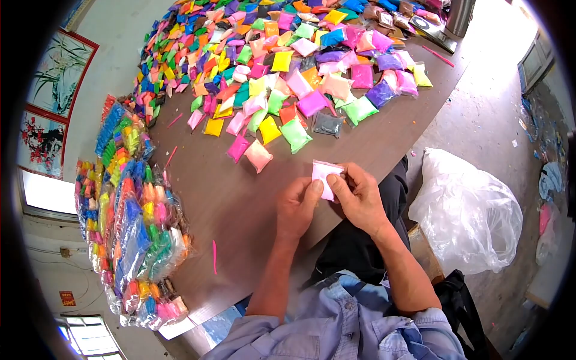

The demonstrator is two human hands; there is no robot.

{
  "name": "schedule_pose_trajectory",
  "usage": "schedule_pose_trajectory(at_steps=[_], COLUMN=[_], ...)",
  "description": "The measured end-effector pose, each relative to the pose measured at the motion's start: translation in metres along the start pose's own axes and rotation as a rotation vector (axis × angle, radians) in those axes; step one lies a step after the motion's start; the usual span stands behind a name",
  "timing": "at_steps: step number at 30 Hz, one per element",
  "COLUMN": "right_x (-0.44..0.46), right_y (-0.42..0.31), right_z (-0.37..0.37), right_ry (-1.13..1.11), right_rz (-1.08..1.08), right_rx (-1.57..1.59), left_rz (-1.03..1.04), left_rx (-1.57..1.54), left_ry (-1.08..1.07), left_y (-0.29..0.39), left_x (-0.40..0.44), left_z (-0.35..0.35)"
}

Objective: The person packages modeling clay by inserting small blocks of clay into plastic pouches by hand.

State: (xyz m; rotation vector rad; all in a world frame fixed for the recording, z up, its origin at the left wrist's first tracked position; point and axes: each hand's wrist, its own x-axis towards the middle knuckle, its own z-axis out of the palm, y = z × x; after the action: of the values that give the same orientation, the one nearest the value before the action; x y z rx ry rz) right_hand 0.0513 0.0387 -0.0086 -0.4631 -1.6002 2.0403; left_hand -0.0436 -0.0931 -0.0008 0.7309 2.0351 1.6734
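Both hands hold one small pale pink packet (323,175) in clear plastic, above the table's near edge. My left hand (300,199) pinches its left side with the thumb on top. On the right side, the thumb and fingers of my right hand (359,195) close round the packet. Just beyond the hands lie an orange-peach packet (259,156), a magenta packet (238,147) and a light green packet (295,134). Behind them spreads a large heap of similar packets (312,103) in many colours.
Bundled bags of coloured packets (135,222) line the table's left side. Pink strips (215,257) lie on the brown table (222,204). A steel flask (461,18) stands at the back right. A big white plastic bag (465,210) sits on the floor at right.
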Motion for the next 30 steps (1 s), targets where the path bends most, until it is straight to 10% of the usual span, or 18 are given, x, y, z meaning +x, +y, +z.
schedule_pose_trajectory(at_steps=[30], right_x=[0.002], right_y=[-0.004], right_z=[-0.002], right_ry=[-0.023], right_rz=[0.013], right_rx=[0.042], left_rz=[-0.021], left_rx=[-0.134], left_ry=[0.03], left_y=[0.018], left_x=[-0.001], left_z=[0.01])
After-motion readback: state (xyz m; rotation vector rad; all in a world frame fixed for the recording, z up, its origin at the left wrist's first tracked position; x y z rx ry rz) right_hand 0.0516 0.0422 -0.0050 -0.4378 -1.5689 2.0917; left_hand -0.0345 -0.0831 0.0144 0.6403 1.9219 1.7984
